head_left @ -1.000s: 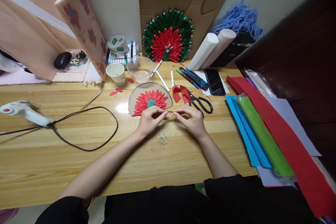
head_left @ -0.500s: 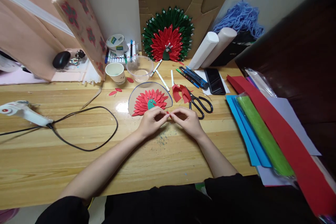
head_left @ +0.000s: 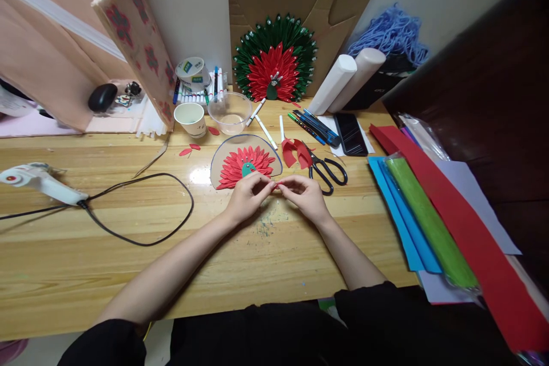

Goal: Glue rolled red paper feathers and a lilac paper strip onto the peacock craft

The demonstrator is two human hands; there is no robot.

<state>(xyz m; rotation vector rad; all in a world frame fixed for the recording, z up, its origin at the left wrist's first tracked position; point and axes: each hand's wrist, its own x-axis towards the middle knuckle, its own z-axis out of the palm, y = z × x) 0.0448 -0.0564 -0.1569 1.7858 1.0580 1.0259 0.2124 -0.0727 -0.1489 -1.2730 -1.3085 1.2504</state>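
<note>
My left hand [head_left: 249, 194] and my right hand [head_left: 305, 195] meet fingertip to fingertip, both closed in a pinch on a small red paper petal [head_left: 277, 185]. Most of the petal is hidden by the fingers. Just beyond lies a cardboard piece [head_left: 221, 163] with a rounded top and a blue outline. Layered red petals [head_left: 234, 168] cover its lower part, around a green bird shape [head_left: 247, 168] partly behind my left hand. Right of it are red paper scraps [head_left: 295, 153] and black-handled scissors [head_left: 328, 174].
A white glue gun [head_left: 45, 183] with a looped black cord lies left. Loose petals [head_left: 189, 150], a paper cup [head_left: 190, 120] and a clear bowl [head_left: 230, 114] stand behind. A finished peacock [head_left: 274, 63] leans at the back. Pens, a phone [head_left: 351, 134] and coloured paper [head_left: 454, 211] lie right.
Both hands stay nearly in place, still pinching the red petal; the fingertips have shifted only slightly. The whole view has moved a little.
</note>
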